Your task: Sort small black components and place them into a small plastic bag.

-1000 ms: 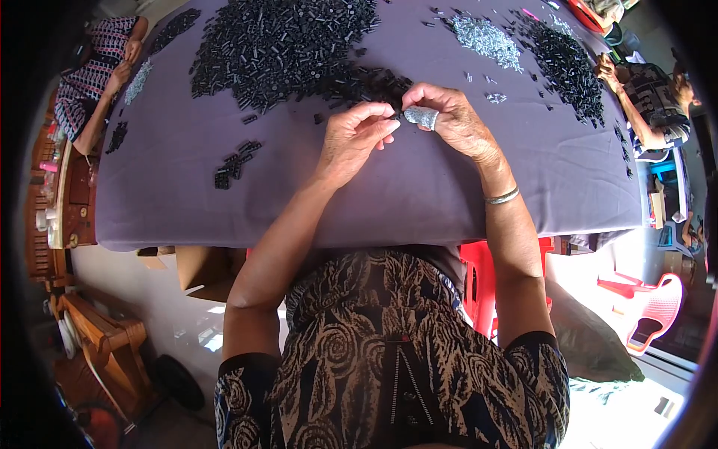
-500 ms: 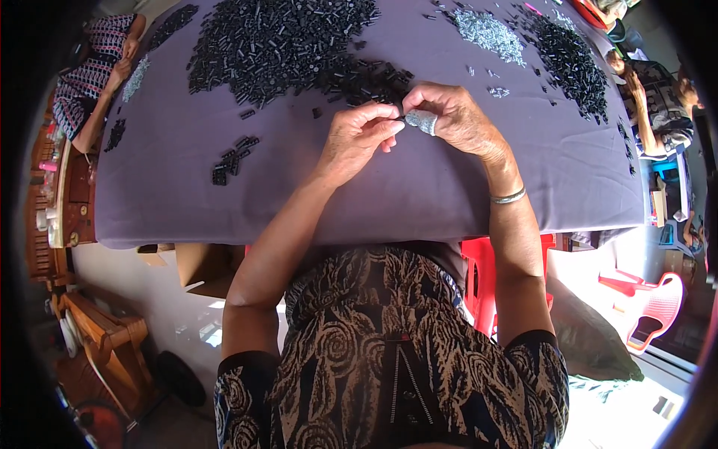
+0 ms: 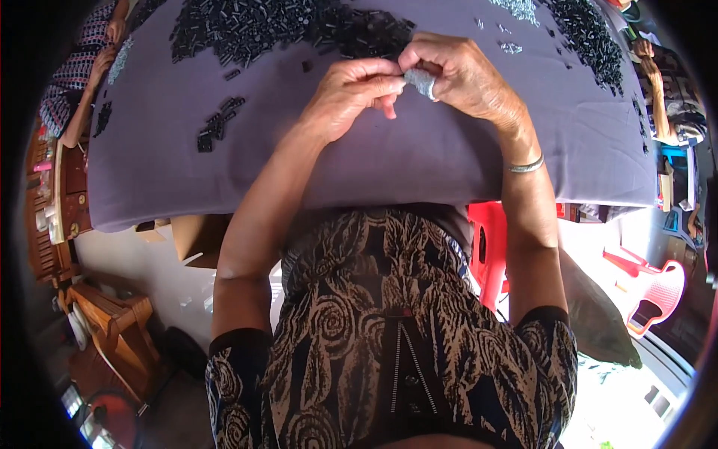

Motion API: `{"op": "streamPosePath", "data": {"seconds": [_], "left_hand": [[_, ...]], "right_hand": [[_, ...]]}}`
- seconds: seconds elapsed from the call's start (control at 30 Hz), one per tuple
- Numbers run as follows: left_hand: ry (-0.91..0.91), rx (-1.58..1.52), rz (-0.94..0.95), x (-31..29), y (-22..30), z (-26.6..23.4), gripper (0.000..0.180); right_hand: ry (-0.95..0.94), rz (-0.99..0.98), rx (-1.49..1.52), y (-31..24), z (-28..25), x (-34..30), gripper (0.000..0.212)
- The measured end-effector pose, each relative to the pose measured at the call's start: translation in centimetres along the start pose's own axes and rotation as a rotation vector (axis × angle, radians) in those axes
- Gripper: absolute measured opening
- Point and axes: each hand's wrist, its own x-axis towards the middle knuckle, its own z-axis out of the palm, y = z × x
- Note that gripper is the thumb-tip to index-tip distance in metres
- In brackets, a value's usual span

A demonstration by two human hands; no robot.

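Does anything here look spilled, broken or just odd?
Nothing looks plainly spilled or damaged. The oddity is a grey wrap on one digit of the right hand; the others in view look bare. A small black cluster also lies apart from the big black pile.

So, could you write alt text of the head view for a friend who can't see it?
A person's left hand and right hand are held close together above a purple-grey tablecloth, with a silvery cover on one right-hand digit. Beyond them lies a large pile of small black parts; co-workers are partly visible at both sides.
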Motion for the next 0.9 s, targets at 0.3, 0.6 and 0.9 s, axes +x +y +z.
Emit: {"op": "streamPosePath", "data": {"seconds": [0.3, 0.6, 0.9], "left_hand": [[0.069, -0.119, 0.068, 0.3, -0.1, 1.1, 0.016], [0.126, -0.155, 0.163, 0.1, -0.1, 1.1, 0.017], [0.202, -0.187, 0.217, 0.2, -0.6, 0.7, 0.018]], "right_hand": [[0.033, 0.17, 0.383, 1.7, 0.0, -0.4, 0.03], [0.164, 0.354, 0.715, 1.9, -1.0, -0.5, 0.036], [0.038, 0.472, 0.703, 2.0, 1.6, 0.0, 0.062]]}}
